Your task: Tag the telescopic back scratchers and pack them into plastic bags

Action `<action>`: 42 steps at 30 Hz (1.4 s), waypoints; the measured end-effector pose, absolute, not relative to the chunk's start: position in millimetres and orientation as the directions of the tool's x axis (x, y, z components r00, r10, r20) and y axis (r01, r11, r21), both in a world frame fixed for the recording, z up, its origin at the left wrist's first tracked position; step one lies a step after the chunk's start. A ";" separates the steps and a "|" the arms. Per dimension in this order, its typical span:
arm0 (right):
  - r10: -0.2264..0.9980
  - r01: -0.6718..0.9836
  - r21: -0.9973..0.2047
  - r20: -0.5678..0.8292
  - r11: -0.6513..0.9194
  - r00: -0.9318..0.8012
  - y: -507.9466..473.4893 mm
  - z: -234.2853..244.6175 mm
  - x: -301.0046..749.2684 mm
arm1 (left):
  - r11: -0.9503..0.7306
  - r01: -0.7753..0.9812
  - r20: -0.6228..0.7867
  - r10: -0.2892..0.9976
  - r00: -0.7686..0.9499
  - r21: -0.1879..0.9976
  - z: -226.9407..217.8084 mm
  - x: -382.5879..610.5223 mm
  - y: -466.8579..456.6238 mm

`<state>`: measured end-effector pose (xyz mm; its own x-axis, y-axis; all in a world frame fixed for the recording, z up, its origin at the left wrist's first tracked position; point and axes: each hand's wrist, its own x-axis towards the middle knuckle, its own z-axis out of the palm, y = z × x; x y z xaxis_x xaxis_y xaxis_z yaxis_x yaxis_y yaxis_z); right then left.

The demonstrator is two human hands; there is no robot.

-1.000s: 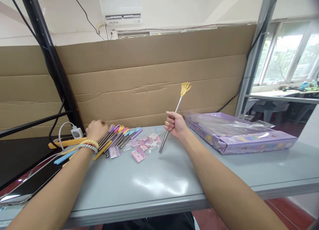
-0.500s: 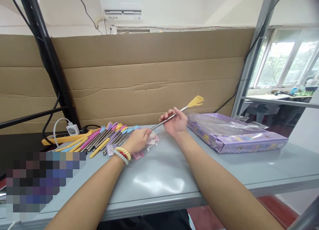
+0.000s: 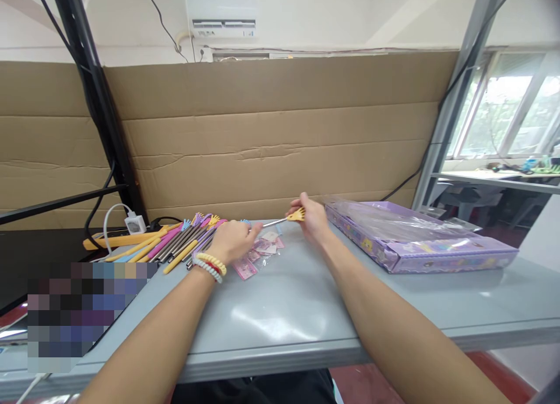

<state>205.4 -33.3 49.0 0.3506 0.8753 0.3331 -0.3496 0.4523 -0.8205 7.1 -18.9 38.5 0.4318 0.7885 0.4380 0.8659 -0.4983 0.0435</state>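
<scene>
A telescopic back scratcher [image 3: 280,220] with a thin steel rod and a yellow hand-shaped head is held level above the grey table [image 3: 280,322], between both hands. My right hand [image 3: 310,216] pinches the yellow head. My left hand [image 3: 231,241], with bead bracelets on its wrist, is closed round the rod's other end. Just below lie small pink packets in clear plastic [image 3: 258,252]. To the left of my left hand a pile of more back scratchers [image 3: 179,243] with coloured handles and heads lies on the table.
A flat purple box under clear film [image 3: 415,238] lies on the right of the table. A cardboard wall [image 3: 271,141] backs the table. A black frame post [image 3: 98,112], a white charger and cables [image 3: 131,223] stand at the left. A blurred patch covers the lower left.
The scratcher has been brought down from upright to level and looks shorter, its head now at my right hand. My left hand left the pile and took the rod's end.
</scene>
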 end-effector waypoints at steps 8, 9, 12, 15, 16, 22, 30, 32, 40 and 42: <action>0.923 -0.295 -0.875 0.350 0.384 0.162 -36.1 36.6 181.9 | -0.511 0.855 0.439 0.791 0.427 0.088 35.2 -1.5 -12.8; 0.928 -0.339 -0.864 0.338 0.373 0.158 -36.3 36.1 182.1 | -0.506 0.855 0.449 0.794 0.410 0.115 34.8 -3.5 -9.9; 0.927 -0.481 -0.797 0.360 0.364 0.104 -37.7 35.4 180.7 | -0.520 0.818 0.483 0.797 0.362 0.245 34.1 -2.7 -6.6; 0.931 -0.440 -0.831 0.364 0.339 0.030 -39.6 33.8 175.7 | -0.593 0.710 0.510 0.774 0.375 0.379 33.0 5.7 -12.2; 0.938 -0.386 -0.864 0.346 0.324 0.012 -40.0 32.7 173.6 | -0.625 0.668 0.513 0.759 0.401 0.404 32.4 9.0 -15.3; 0.952 -0.101 -0.951 0.298 0.291 -0.066 -39.1 24.1 166.1 | -0.683 0.654 0.474 0.716 0.513 0.324 29.2 21.0 -30.8; 0.921 0.163 -0.908 0.390 0.387 -0.014 -35.3 19.9 164.5 | -0.673 0.715 0.530 0.683 0.502 0.190 37.2 21.2 -31.2; 0.924 0.235 -0.898 0.381 0.372 -0.005 -35.5 19.2 165.5 | -0.571 0.802 0.573 0.721 0.388 0.176 42.9 12.9 -23.7; 0.848 0.695 -0.545 0.497 0.469 -0.182 -35.7 12.1 171.1 | 0.042 0.983 0.341 0.935 -0.102 0.179 51.0 -60.4 16.4; 0.849 0.708 -0.524 0.487 0.473 -0.206 -34.9 11.5 171.7 | 0.126 0.974 0.304 0.936 -0.179 0.186 48.3 -69.7 19.8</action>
<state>171.7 -34.9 11.5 -0.2060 0.8488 0.4870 0.7083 0.4727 -0.5242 -69.7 19.8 48.3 -0.1794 0.9355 0.3044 0.9743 0.1262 0.1863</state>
